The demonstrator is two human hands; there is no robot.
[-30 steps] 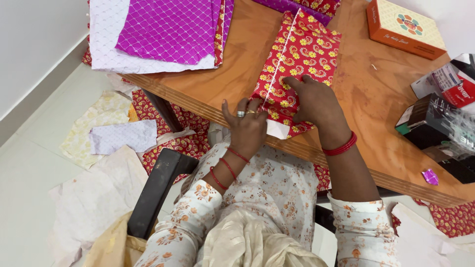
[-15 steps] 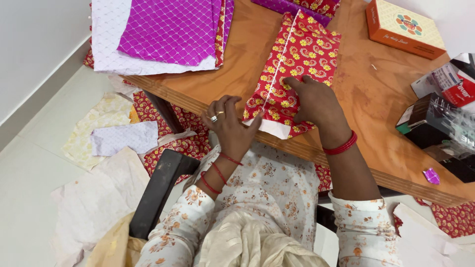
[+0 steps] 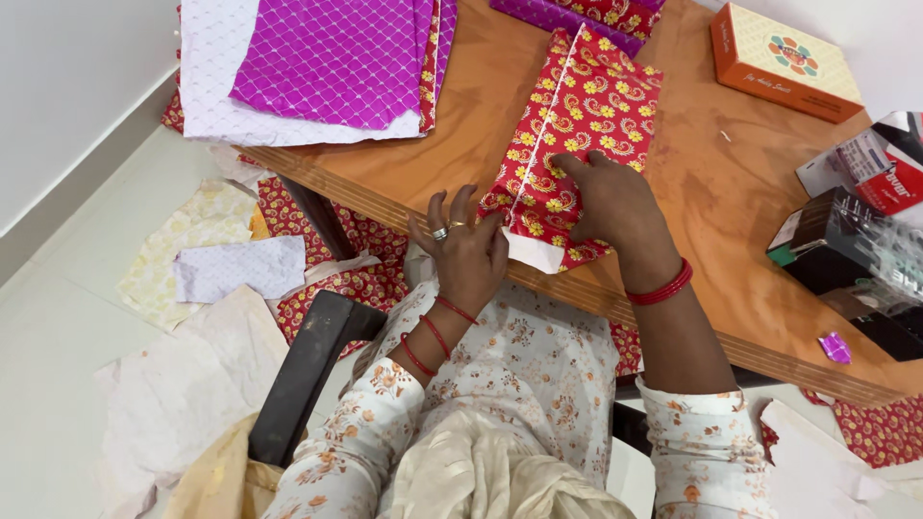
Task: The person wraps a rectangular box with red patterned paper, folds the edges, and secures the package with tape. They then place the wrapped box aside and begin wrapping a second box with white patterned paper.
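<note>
Now the left hand (image 3: 468,252) sits at the lower middle of the frame, fingers spread and pointing up the picture, their tips on the near left corner of the red patterned paper piece (image 3: 577,135). Half a second ago that hand was drawn further left, clear of the corner, with the fingertips only brushing the edge; a second ago it lay over the fold near where it is now. So it has swung out and come back, which reads as a pass along the lower flap. It grips nothing: the palm is open and the fingers press flat.

The right hand (image 3: 615,204) has hardly moved across the three pictures. It lies flat, palm down, on the lower right part of the red piece, weighing it against the wooden table (image 3: 461,125) without closing on it.

The red piece lies lengthwise from the middle of the frame toward the top, with a white seam down its centre and a white flap (image 3: 535,252) showing at the near end, right at the table edge.

Purple sheets (image 3: 336,58) lie at upper left, an orange box (image 3: 784,60) at upper right, and paper scraps (image 3: 221,269) on the floor at left.
</note>
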